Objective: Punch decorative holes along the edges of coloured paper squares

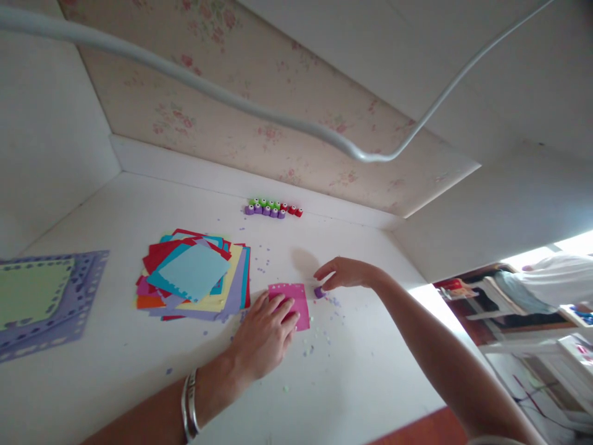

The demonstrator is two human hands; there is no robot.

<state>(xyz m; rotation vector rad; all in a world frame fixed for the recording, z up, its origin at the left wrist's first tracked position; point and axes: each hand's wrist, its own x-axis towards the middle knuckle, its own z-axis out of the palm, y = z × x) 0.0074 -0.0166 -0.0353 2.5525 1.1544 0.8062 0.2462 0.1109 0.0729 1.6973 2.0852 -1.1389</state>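
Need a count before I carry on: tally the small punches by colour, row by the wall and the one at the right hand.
Green punches: 4
Red punches: 3
Purple punches in the row: 5
Purple punch at the right hand: 1
Total: 13

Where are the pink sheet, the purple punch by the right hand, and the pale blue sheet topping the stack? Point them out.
Pink sheet (301,301): head view, uncovered right part.
Purple punch (319,293): head view, its body.
Pale blue sheet (194,272): head view, middle.
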